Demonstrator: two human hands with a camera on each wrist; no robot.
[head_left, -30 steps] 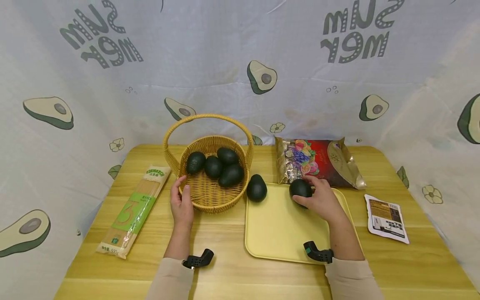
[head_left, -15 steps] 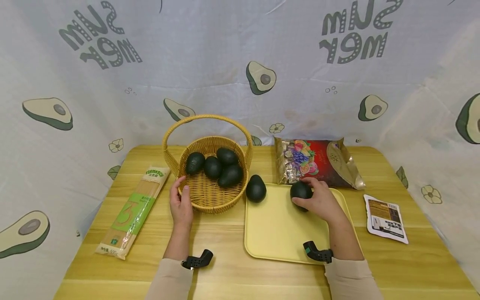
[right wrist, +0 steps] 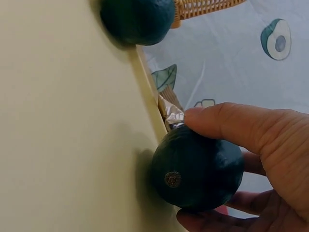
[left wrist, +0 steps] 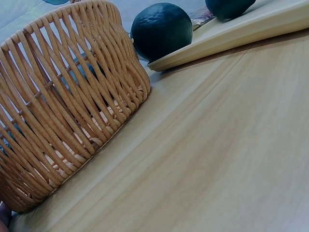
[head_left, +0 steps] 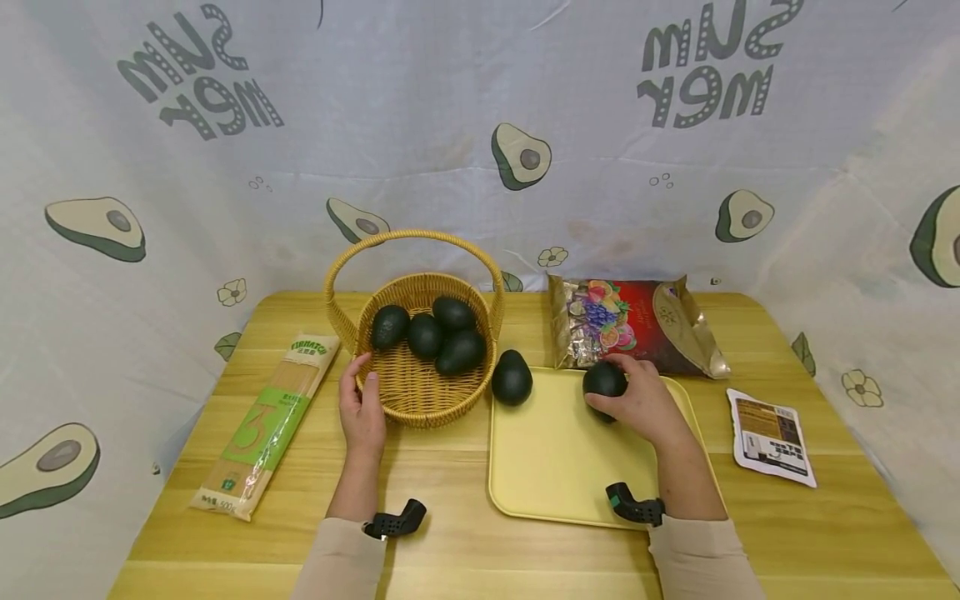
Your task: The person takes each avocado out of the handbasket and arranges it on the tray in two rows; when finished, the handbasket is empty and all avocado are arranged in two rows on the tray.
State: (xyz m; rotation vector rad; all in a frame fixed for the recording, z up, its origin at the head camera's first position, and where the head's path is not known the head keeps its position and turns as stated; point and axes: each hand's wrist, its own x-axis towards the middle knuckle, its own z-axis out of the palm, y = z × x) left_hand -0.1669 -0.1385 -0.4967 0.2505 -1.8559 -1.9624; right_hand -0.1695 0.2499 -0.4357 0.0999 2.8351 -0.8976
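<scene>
My right hand grips a dark green avocado between thumb and fingers over the far right part of a yellow tray. In the right wrist view this avocado shows its stem end, close to the tray's surface. A second avocado rests on the tray's far left corner. Left of the tray stands a wicker basket with its tall handle upright and several avocados inside. My left hand rests against the basket's front left side, fingers fairly straight. The left wrist view shows mostly the basket's woven wall.
A pack of noodles lies left of the basket. Behind the tray is a shiny red and gold bag. To the tray's right lies a small white and brown packet. A printed cloth hangs behind the wooden table.
The avocado in my right hand has shifted very slightly to the right. My left hand, the basket and the other avocados have not visibly moved.
</scene>
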